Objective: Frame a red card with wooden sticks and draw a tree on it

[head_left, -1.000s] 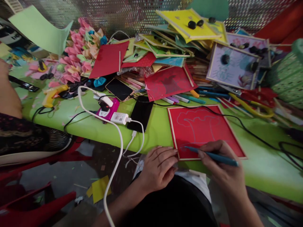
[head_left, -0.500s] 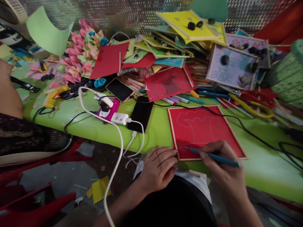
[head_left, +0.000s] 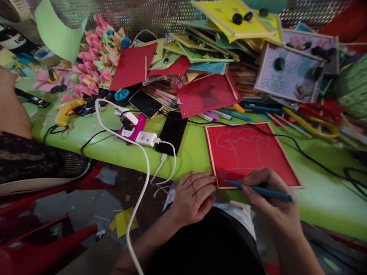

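In front of me a red panel (head_left: 246, 152) with a thin pale wooden border lies on the green table. Faint outlines of a scalloped, treetop-like shape and a line below it are drawn on it. My right hand (head_left: 272, 202) is closed round a blue pen (head_left: 271, 193), whose tip meets the panel near its lower left corner. Beside that corner rests my left hand (head_left: 195, 196), its fingers lying flat and close together, the fingertips touching the border. It grips nothing that I can see.
A black cable (head_left: 304, 152) crosses the panel's upper right. Left of it are a phone (head_left: 172, 133), a pink power adapter (head_left: 133, 130) and a white cable (head_left: 145, 168). Behind stand piled framed panels (head_left: 212, 57), markers and scissors (head_left: 312, 124). Another person's arm (head_left: 14, 107) is at left.
The pen tip has shifted slightly down, and a small scribbled mark now shows just above it. My left hand stays at the panel's corner. The whole view has tilted slightly.
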The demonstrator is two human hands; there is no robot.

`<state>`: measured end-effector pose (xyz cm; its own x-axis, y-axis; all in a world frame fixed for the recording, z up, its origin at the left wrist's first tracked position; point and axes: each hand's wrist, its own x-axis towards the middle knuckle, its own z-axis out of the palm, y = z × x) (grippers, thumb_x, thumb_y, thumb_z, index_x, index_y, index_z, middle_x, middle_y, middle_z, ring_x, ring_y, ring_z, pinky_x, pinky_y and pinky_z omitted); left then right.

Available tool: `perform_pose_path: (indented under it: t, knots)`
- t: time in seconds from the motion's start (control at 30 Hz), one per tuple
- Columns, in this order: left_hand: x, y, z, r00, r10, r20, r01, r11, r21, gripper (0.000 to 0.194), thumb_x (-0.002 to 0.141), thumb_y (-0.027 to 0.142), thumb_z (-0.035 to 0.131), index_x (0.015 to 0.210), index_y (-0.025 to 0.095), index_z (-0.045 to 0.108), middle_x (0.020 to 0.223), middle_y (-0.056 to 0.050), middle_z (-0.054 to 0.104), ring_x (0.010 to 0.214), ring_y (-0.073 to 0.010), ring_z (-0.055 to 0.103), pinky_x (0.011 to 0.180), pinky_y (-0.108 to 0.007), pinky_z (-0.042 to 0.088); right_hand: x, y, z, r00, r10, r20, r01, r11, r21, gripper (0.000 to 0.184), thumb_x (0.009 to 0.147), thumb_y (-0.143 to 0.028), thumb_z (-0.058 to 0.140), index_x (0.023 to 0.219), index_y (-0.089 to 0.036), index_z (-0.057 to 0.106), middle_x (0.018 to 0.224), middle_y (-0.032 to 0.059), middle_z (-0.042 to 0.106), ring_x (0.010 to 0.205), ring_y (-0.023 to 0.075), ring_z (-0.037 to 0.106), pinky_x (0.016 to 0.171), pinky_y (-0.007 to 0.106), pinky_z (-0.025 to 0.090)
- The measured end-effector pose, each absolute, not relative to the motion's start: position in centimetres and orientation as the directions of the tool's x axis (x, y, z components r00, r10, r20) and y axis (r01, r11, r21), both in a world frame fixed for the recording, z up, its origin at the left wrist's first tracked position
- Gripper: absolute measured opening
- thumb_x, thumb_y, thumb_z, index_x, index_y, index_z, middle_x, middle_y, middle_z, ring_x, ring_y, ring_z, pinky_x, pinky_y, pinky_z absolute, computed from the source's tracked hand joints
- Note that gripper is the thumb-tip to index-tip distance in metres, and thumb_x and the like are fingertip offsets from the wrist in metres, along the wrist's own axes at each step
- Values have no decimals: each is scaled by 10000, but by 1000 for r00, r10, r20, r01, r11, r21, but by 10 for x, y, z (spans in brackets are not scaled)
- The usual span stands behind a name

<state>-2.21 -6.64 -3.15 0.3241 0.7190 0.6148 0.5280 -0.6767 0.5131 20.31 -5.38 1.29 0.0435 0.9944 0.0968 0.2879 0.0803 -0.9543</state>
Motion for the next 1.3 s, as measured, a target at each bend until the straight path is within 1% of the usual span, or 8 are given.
perform_pose_path:
  t: [0.17, 0.3, 0.43, 0.63, 0.8, 1.1, 1.3]
  knots:
    - [-22, -66, -31, 331, 720, 610, 538, -675, 506, 234, 999, 206, 584, 1225, 191, 644, 1254, -83, 782, 1240, -204, 691, 1122, -384, 476, 206, -54, 11, -9, 993, 114, 320, 111, -941, 135, 882, -293, 788, 848, -264, 661, 784, -1, 687, 678, 162, 643, 590, 277, 507]
    - [-21, -65, -29, 328, 714, 619, 540, -679, 497, 205, 1012, 217, 579, 1202, 182, 646, 1236, -87, 786, 1225, -200, 695, 1128, -374, 470, 208, -54, 10, -54, 994, 97, 351, 110, -930, 139, 886, -304, 785, 865, -260, 655, 774, 7, 695, 647, 167, 645, 529, 273, 480]
    - [-22, -66, -30, 329, 717, 615, 534, -678, 505, 233, 1005, 212, 581, 1229, 190, 641, 1250, -84, 782, 1231, -206, 693, 1117, -384, 482, 208, -53, 10, -56, 995, 80, 373, 95, -923, 147, 889, -322, 779, 862, -261, 648, 755, 12, 695, 625, 173, 639, 485, 275, 442]
    - [-22, -67, -30, 333, 727, 600, 539, -669, 511, 231, 1009, 211, 580, 1230, 192, 645, 1261, -81, 777, 1235, -204, 693, 1134, -378, 463, 207, -53, 11, -39, 995, 89, 371, 97, -923, 143, 890, -313, 779, 852, -260, 652, 765, 6, 691, 634, 165, 632, 532, 275, 480]
    - [-22, -66, -31, 332, 717, 613, 529, -680, 508, 222, 1021, 221, 572, 1228, 184, 642, 1255, -88, 781, 1234, -209, 695, 1114, -383, 474, 208, -53, 9, -69, 993, 99, 364, 117, -924, 133, 891, -297, 780, 878, -256, 654, 758, 1, 691, 603, 152, 619, 503, 257, 459]
    - [-22, -66, -30, 335, 722, 605, 533, -675, 510, 220, 1024, 223, 566, 1228, 191, 642, 1255, -84, 784, 1235, -210, 697, 1122, -387, 473, 210, -54, 8, -81, 992, 96, 356, 119, -927, 121, 905, -288, 763, 889, -263, 646, 779, -1, 686, 627, 152, 624, 526, 257, 471]
    - [-22, -67, -30, 335, 722, 606, 539, -674, 505, 217, 1014, 207, 562, 1214, 179, 642, 1246, -81, 781, 1214, -205, 700, 1124, -376, 470, 212, -52, 3, -116, 985, 128, 371, 163, -914, 115, 915, -284, 749, 892, -261, 639, 784, 8, 686, 656, 162, 642, 534, 250, 488]
